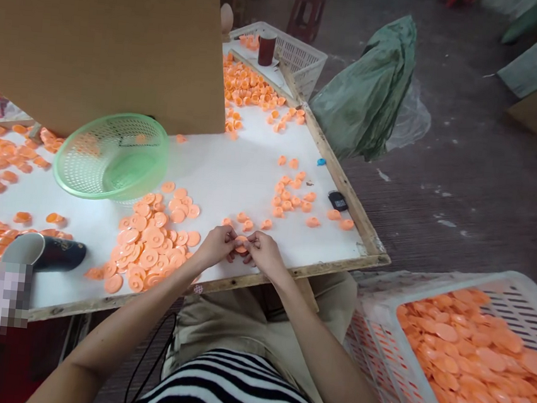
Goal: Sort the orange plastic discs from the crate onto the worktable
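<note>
Both my hands meet near the front edge of the white table (233,173). My left hand (217,245) and my right hand (263,252) pinch one small orange plastic disc (241,246) between their fingertips. A pile of flat orange discs (150,247) lies just left of my left hand. A few small orange caps (246,222) sit right behind my fingers, and a looser group of caps (292,194) lies further to the right.
A green mesh bowl (111,155) stands behind the pile, before a brown cardboard wall (104,33). A dark mug (42,252) lies at the left. White crate of orange discs (475,367) stands at my right. A small black object (337,200) rests by the wooden rim.
</note>
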Demonstrator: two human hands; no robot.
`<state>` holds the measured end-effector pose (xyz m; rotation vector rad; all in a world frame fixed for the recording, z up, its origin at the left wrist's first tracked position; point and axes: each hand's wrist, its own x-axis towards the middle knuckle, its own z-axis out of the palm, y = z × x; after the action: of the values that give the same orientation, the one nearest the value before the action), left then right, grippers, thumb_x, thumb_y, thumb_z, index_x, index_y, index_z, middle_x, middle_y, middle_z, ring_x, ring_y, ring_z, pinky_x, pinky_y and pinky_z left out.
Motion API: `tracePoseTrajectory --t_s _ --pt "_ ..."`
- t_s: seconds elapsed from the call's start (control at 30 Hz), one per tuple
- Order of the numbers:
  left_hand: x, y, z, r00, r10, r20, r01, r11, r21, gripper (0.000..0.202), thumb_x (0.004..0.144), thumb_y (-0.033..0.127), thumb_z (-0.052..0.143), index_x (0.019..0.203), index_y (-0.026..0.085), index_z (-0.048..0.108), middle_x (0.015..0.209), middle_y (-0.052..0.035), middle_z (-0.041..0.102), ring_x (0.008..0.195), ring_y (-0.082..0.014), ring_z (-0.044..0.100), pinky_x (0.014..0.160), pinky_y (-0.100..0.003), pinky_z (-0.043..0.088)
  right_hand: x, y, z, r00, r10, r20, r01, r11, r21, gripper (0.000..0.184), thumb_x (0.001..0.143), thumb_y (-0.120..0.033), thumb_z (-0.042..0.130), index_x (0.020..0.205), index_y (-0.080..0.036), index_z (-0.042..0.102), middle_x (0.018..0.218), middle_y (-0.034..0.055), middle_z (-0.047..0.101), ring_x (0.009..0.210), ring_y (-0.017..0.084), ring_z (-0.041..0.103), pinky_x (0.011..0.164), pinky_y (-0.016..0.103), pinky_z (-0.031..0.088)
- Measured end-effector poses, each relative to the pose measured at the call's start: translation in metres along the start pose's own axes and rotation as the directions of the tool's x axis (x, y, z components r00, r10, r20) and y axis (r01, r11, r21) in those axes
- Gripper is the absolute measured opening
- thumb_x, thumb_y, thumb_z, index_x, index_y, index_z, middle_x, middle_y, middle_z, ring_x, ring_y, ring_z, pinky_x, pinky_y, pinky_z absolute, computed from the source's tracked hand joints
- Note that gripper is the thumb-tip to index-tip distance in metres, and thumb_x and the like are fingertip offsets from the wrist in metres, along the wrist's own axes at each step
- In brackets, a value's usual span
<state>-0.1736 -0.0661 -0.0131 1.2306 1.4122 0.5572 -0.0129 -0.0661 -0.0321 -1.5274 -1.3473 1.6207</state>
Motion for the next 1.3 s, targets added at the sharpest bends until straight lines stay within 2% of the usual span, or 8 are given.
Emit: tracePoseTrajectory --t_s 0.17,0.27,0.5,0.63,0.77,0.93,1.13,1.3 --pt "0.003 0.013 0.001 0.999 -0.042 0.016 0.040 0.990 0.133 0.016 0.083 0.016 0.059 0.072 0.019 0.046 0.050 0.0033 0.059 0.041 -0.0121 0.059 0.040 -0.019 0.042 0.007 -0.011 -0.005 0.982 0.146 0.117 -0.152 0.987 0.047 0.020 0.088 -0.025 0.064 0.080 -0.019 0.047 0.052 -0.0011 0.063 0.041 0.014 0.061 0.033 0.016 0.038" --pt "0.005 0.018 0.003 0.995 -0.099 0.014 0.097 0.986 0.134 0.017 0.081 0.010 0.057 0.072 0.019 0.045 0.049 0.0044 0.057 0.040 -0.0111 0.057 0.040 -0.018 0.041 0.011 -0.015 -0.008 0.962 0.199 0.188 -0.212 0.976 0.055 0.018 0.089 -0.020 0.062 0.082 -0.019 0.045 0.053 -0.0015 0.064 0.041 0.015 0.062 0.031 0.015 0.036" --pt "0.012 0.018 0.005 0.975 -0.223 0.005 0.220 0.968 0.116 0.020 0.075 0.003 0.059 0.071 0.017 0.046 0.050 0.0026 0.057 0.042 -0.0128 0.060 0.040 -0.018 0.041 0.016 -0.018 -0.006 0.945 0.291 0.152 -0.287 0.957 -0.046 0.016 0.088 -0.009 0.055 0.081 -0.019 0.045 0.050 -0.0018 0.063 0.034 0.013 0.056 0.031 0.016 0.034" --pt "0.011 0.014 0.007 0.980 -0.198 -0.006 0.198 0.977 0.078 0.017 0.078 0.007 0.058 0.072 0.017 0.046 0.049 0.0020 0.057 0.040 -0.0129 0.058 0.040 -0.019 0.041 0.012 -0.015 -0.001 0.965 0.244 0.090 -0.238 0.968 -0.078 0.015 0.088 -0.011 0.056 0.080 -0.019 0.046 0.048 -0.0036 0.061 0.033 0.012 0.054 0.032 0.017 0.035" --pt "0.005 0.013 0.011 0.987 -0.132 -0.090 0.140 0.985 0.100 0.015 0.080 0.004 0.053 0.073 0.018 0.048 0.050 0.0027 0.057 0.037 -0.0118 0.055 0.039 -0.019 0.040 0.005 -0.012 0.004 0.990 0.139 -0.003 -0.138 0.982 -0.130 0.013 0.087 -0.012 0.055 0.080 -0.020 0.048 0.050 -0.0047 0.062 0.034 0.011 0.054 0.035 0.018 0.038" --pt "-0.009 0.015 0.015 0.988 -0.058 -0.141 0.076 0.990 0.122 0.015 0.084 0.005 0.048 0.076 0.018 0.047 0.049 0.0046 0.055 0.037 -0.0101 0.052 0.039 -0.018 0.039 -0.003 -0.012 0.005 0.996 0.086 -0.025 -0.088 0.992 -0.092 0.012 0.089 -0.013 0.053 0.081 -0.020 0.047 0.051 -0.0052 0.060 0.036 0.012 0.055 0.037 0.019 0.040" --pt "-0.023 0.010 0.025 0.992 0.074 -0.106 -0.066 0.994 0.083 0.008 0.085 0.013 0.053 0.081 0.018 0.049 0.052 0.0052 0.056 0.037 -0.0091 0.050 0.039 -0.018 0.036 -0.017 -0.006 0.001 0.997 -0.036 -0.072 0.028 0.994 -0.110 0.017 0.089 -0.011 0.053 0.077 -0.021 0.045 0.051 -0.0056 0.058 0.040 0.012 0.056 0.042 0.019 0.042" --pt "-0.022 -0.001 0.023 0.993 0.077 -0.091 -0.069 0.994 0.090 0.009 0.084 0.015 0.055 0.079 0.018 0.048 0.052 0.0041 0.057 0.038 -0.0095 0.051 0.040 -0.018 0.036 -0.016 -0.004 0.002 0.999 -0.014 -0.051 0.006 0.989 -0.150 0.015 0.088 -0.011 0.054 0.078 -0.020 0.048 0.048 -0.0053 0.057 0.039 0.013 0.056 0.042 0.019 0.042"
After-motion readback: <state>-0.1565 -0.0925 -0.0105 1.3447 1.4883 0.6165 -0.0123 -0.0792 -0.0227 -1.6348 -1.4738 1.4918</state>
